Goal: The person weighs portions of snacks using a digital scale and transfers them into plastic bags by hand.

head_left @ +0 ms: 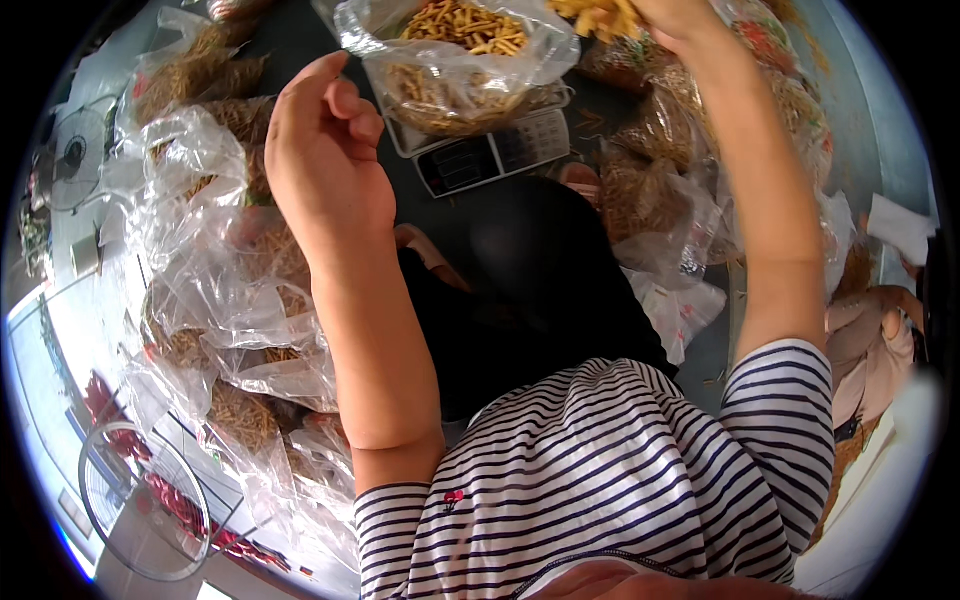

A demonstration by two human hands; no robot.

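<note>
A clear plastic bag [455, 85] with its mouth spread wide rests on a digital scale [490, 150] at the top middle. Short yellow-brown sticks [465, 27] fill it. My left hand [330, 150] is just left of the bag, fingers loosely curled and a little apart, with nothing visible in it. My right hand [680, 20] is at the top edge, partly cut off by the frame. It is closed on a bunch of yellow strips [600, 18], to the right of the bag and apart from it.
Clear bags of brown sticks [250, 260] are piled along my left side. More filled bags [650, 190] lie on the right. A fan [75, 150] stands far left, a round wire-guarded object [145, 500] lower left. Another person's limb [875, 340] shows at the right edge.
</note>
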